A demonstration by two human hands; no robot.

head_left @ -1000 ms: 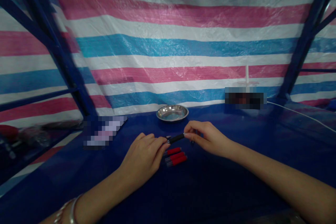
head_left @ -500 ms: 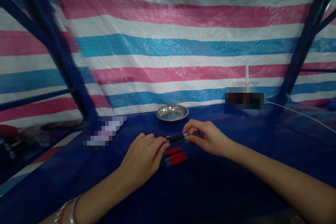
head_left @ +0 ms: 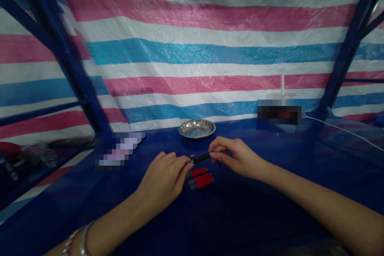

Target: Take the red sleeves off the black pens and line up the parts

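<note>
A pen with a black grip is held level between my two hands, above the blue table. The fingers of my left hand are closed round its left part, which they mostly hide. My right hand pinches the other end, and its fingertips cover most of the silver tip. Just below the pen, three pens with red grips lie side by side on the table, their left ends partly behind my left hand. A small dark and silver piece shows behind my left fingertips, too little to name.
A shallow oval metal dish stands behind my hands on the blue table. To the left lies a blurred flat object. At the back right is a blurred cup with a straw, beside a white cable. Striped sheeting hangs behind.
My right fingertips have shifted slightly and now cover more of the pen's silver tip. My left hand and the red pens have stayed in place.
</note>
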